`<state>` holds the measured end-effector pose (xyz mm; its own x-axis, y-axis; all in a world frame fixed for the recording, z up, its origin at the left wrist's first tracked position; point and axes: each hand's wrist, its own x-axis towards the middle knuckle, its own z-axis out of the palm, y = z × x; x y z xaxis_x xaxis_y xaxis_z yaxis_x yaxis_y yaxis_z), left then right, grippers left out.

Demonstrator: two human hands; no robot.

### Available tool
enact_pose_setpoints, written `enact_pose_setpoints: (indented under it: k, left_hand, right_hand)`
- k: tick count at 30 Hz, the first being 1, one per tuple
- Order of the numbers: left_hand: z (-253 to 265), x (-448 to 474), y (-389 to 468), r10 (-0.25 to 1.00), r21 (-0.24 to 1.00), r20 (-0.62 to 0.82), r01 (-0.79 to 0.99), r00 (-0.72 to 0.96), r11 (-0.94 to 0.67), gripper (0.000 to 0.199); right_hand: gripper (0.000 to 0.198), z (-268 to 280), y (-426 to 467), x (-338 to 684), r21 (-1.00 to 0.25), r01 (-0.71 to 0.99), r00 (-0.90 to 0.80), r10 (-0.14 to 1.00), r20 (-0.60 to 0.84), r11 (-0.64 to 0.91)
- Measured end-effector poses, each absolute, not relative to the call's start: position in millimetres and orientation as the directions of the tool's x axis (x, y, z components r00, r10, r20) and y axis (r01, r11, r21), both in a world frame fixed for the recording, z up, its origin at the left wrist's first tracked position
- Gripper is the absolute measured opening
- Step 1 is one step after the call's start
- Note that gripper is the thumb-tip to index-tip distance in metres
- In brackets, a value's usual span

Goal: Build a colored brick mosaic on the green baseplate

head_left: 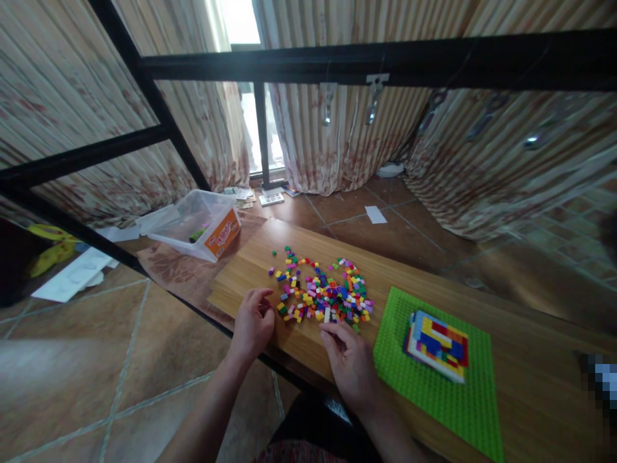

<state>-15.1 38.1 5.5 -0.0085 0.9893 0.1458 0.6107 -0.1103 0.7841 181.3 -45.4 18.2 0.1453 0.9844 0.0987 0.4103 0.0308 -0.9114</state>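
Note:
Many small coloured toy bricks [313, 296] lie in a loose pile on the wooden board [260, 251]. At the pile's left edge, my left hand [254, 323] rests with its fingers curled in; whatever they hold, if anything, is hidden. My right hand [351, 363] is at the near side of the pile, thumb and fingers pinched at a white toy brick [327, 315]. To its right lies a green studded baseplate [448, 411]. A low rectangular build of stacked bricks [438, 346], with white sides and a multicoloured top, sits on that plate.
A clear plastic box [193, 222] with an orange label stands beyond the board's left end, a few pieces inside. Black metal bars [337, 63] cross in front of the curtains [328, 141]. Papers [72, 276] lie on the tiled floor. A pixelated patch covers the right edge.

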Motion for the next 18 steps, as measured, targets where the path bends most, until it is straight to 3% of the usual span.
enact_pose_setpoints:
  k: [5, 11, 18]
  left_hand:
    - [6, -21, 38, 0.987, 0.764, 0.152, 0.628, 0.048, -0.148, 0.032]
    - [15, -20, 37, 0.979, 0.687, 0.176, 0.700, 0.100, -0.195, 0.015]
    - [11, -18, 38, 0.984, 0.730, 0.168, 0.665, 0.055, -0.161, 0.014]
  right_hand:
    - [0.021, 12, -51, 181, -0.892, 0.449, 0.147, 0.981, 0.126, 0.047]
    - [0.021, 3, -57, 179, -0.851, 0.509, 0.114, 0.969, 0.218, 0.131]
    - [0.021, -12, -60, 175, -0.778, 0.590, 0.068, 0.947, 0.313, 0.215]
